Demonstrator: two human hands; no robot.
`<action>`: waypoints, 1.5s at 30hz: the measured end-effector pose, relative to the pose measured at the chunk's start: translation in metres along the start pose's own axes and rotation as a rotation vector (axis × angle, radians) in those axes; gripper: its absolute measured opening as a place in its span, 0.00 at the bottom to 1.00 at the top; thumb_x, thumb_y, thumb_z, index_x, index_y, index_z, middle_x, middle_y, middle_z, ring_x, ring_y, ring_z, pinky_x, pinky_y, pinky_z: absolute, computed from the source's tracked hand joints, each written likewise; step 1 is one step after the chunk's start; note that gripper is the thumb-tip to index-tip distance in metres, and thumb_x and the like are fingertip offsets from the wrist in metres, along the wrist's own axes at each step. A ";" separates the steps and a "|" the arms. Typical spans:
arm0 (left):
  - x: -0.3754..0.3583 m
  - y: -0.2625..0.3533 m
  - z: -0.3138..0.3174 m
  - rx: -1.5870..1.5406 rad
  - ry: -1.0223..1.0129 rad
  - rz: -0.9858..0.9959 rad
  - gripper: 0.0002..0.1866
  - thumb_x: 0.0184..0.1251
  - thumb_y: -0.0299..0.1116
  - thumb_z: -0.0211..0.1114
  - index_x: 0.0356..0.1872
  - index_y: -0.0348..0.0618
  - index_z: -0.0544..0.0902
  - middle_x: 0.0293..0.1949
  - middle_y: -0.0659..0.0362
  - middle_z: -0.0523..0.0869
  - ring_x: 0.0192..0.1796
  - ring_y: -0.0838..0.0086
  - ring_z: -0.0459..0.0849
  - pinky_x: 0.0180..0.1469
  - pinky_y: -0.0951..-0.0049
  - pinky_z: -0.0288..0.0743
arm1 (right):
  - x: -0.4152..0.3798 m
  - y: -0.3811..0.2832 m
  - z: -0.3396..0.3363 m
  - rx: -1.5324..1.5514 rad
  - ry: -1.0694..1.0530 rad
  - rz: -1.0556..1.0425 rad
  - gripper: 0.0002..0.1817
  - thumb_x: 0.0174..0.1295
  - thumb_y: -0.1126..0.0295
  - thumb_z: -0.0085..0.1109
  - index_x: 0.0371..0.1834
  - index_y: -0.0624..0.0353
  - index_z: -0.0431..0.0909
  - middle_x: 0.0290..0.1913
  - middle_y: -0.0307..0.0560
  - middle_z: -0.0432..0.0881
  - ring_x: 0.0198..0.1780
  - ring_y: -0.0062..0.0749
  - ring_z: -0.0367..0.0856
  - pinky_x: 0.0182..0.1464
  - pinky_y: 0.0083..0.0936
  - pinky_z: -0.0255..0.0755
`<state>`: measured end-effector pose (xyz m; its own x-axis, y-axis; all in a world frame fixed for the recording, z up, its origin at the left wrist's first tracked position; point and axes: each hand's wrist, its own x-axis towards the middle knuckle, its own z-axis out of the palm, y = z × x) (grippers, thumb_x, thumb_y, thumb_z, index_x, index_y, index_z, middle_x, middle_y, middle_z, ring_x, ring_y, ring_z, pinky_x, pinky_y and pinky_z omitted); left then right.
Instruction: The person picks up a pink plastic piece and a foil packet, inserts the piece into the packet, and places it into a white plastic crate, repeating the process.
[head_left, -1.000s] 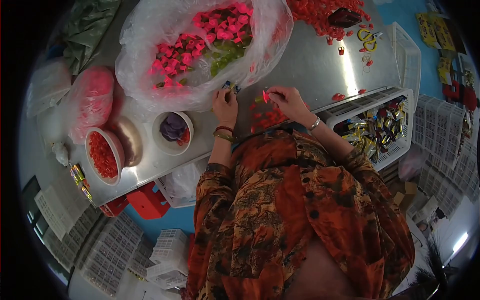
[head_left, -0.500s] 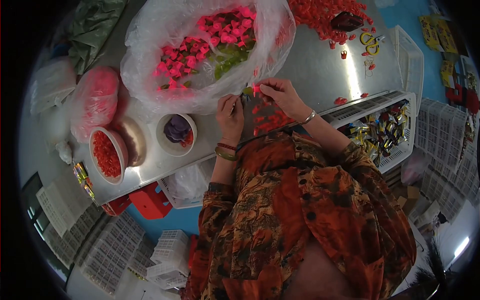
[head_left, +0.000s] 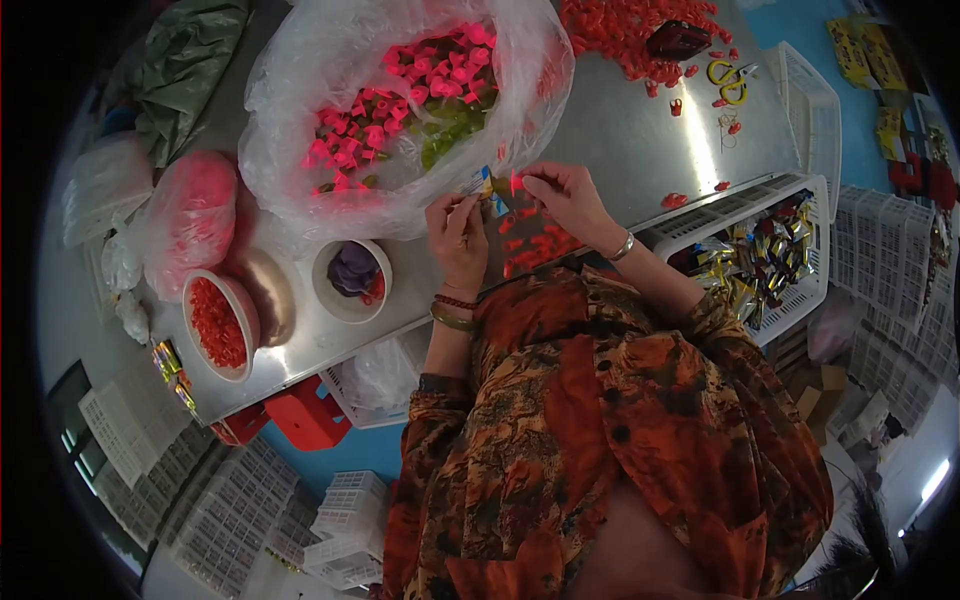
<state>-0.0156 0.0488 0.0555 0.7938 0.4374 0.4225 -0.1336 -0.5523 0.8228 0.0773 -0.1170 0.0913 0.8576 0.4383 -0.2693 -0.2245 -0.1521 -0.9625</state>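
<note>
My left hand (head_left: 458, 236) pinches a small blue-and-yellow wrapper (head_left: 488, 188) between thumb and fingers. My right hand (head_left: 572, 207), closed at the fingertips, grips a small pink-and-green piece (head_left: 516, 184) whose green part meets the wrapper. Just beyond both hands lies a large clear plastic bag (head_left: 395, 208), spread wide around many pink pieces (head_left: 375, 127) with green parts. Small red pieces (head_left: 540, 245) are scattered on the metal table (head_left: 625, 130) under my hands, close to its near edge.
Left stand a white bowl (head_left: 320, 285) with a purple bundle and a pink bowl (head_left: 250, 325) of red pieces. A white crate (head_left: 800, 300) of shiny packets is right. Yellow-handled scissors (head_left: 738, 90) and a dark red box (head_left: 680, 40) lie at the back right.
The wrapper in my left hand has turned and shows more of its blue and yellow print. The right hand has stayed close by with the pink-and-green piece. The whole view has shifted slightly.
</note>
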 end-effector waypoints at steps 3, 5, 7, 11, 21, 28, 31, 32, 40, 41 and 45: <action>0.003 -0.002 0.001 0.117 -0.074 0.142 0.10 0.61 0.18 0.68 0.42 0.41 0.84 0.45 0.55 0.82 0.45 0.59 0.82 0.45 0.64 0.76 | -0.004 -0.005 0.001 -0.316 0.047 -0.290 0.09 0.65 0.75 0.62 0.46 0.64 0.82 0.30 0.47 0.83 0.26 0.26 0.78 0.29 0.24 0.71; 0.005 0.000 0.002 0.119 -0.082 0.182 0.11 0.59 0.18 0.68 0.42 0.41 0.84 0.46 0.55 0.82 0.47 0.58 0.81 0.48 0.62 0.76 | -0.005 -0.010 0.002 -0.449 0.069 -0.448 0.10 0.64 0.77 0.63 0.47 0.64 0.82 0.31 0.51 0.82 0.27 0.33 0.79 0.29 0.27 0.72; 0.006 0.005 0.005 0.092 -0.072 0.190 0.11 0.59 0.17 0.68 0.42 0.40 0.84 0.46 0.54 0.83 0.49 0.58 0.82 0.49 0.63 0.77 | -0.006 -0.011 0.004 -0.497 0.087 -0.538 0.10 0.62 0.78 0.64 0.46 0.64 0.81 0.32 0.56 0.81 0.27 0.43 0.79 0.30 0.30 0.73; 0.007 0.008 0.008 0.079 -0.057 0.237 0.10 0.61 0.16 0.66 0.43 0.37 0.84 0.48 0.52 0.84 0.50 0.59 0.84 0.50 0.66 0.79 | -0.007 -0.011 0.003 -0.552 0.074 -0.586 0.13 0.60 0.79 0.63 0.49 0.62 0.80 0.34 0.53 0.82 0.30 0.50 0.79 0.32 0.34 0.75; 0.006 0.014 0.007 -0.019 -0.010 0.139 0.12 0.63 0.13 0.62 0.45 0.35 0.83 0.49 0.49 0.85 0.51 0.57 0.85 0.53 0.64 0.80 | -0.012 -0.015 0.010 -0.577 0.056 -0.640 0.22 0.59 0.82 0.60 0.58 0.57 0.78 0.33 0.52 0.81 0.31 0.47 0.80 0.33 0.37 0.77; 0.006 0.019 0.001 0.072 -0.029 0.260 0.12 0.61 0.12 0.61 0.44 0.34 0.83 0.47 0.50 0.86 0.52 0.54 0.85 0.57 0.59 0.77 | -0.016 -0.011 0.012 -0.689 0.035 -0.610 0.17 0.61 0.79 0.59 0.54 0.59 0.76 0.31 0.57 0.83 0.31 0.53 0.82 0.30 0.39 0.74; 0.003 0.015 0.001 0.094 -0.046 0.303 0.12 0.59 0.15 0.64 0.44 0.36 0.83 0.48 0.50 0.86 0.53 0.56 0.85 0.59 0.55 0.75 | -0.022 -0.017 0.015 -0.625 -0.004 -0.514 0.19 0.61 0.80 0.56 0.57 0.60 0.75 0.29 0.58 0.83 0.29 0.54 0.82 0.29 0.34 0.74; 0.003 0.014 0.001 0.087 -0.060 0.318 0.12 0.59 0.15 0.64 0.44 0.36 0.83 0.48 0.51 0.86 0.53 0.56 0.85 0.59 0.56 0.75 | -0.021 -0.016 0.015 -0.499 0.008 -0.394 0.20 0.60 0.81 0.55 0.57 0.60 0.74 0.29 0.58 0.83 0.29 0.55 0.81 0.30 0.33 0.74; 0.001 0.023 -0.001 0.079 -0.165 0.328 0.12 0.60 0.18 0.64 0.45 0.36 0.82 0.49 0.52 0.85 0.54 0.57 0.84 0.59 0.57 0.74 | -0.023 0.019 0.012 -0.372 0.012 -0.303 0.28 0.57 0.85 0.52 0.64 0.59 0.71 0.26 0.52 0.80 0.23 0.29 0.80 0.28 0.29 0.74; 0.000 0.023 -0.001 0.090 -0.205 0.326 0.11 0.60 0.19 0.64 0.45 0.36 0.82 0.50 0.52 0.85 0.54 0.57 0.83 0.59 0.57 0.74 | -0.026 0.020 0.010 -0.450 0.008 -0.328 0.28 0.56 0.85 0.53 0.63 0.59 0.72 0.25 0.54 0.79 0.23 0.36 0.80 0.28 0.31 0.74; -0.002 0.021 -0.001 0.129 -0.268 0.285 0.10 0.61 0.21 0.64 0.45 0.37 0.81 0.49 0.52 0.84 0.53 0.57 0.82 0.59 0.58 0.72 | -0.025 0.015 0.006 -0.386 -0.098 -0.236 0.30 0.51 0.83 0.54 0.62 0.57 0.73 0.26 0.61 0.79 0.26 0.57 0.79 0.30 0.38 0.74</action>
<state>-0.0208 0.0366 0.0720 0.8645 0.0636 0.4985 -0.3082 -0.7164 0.6259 0.0496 -0.1245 0.0830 0.8124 0.5795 -0.0643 0.1761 -0.3490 -0.9204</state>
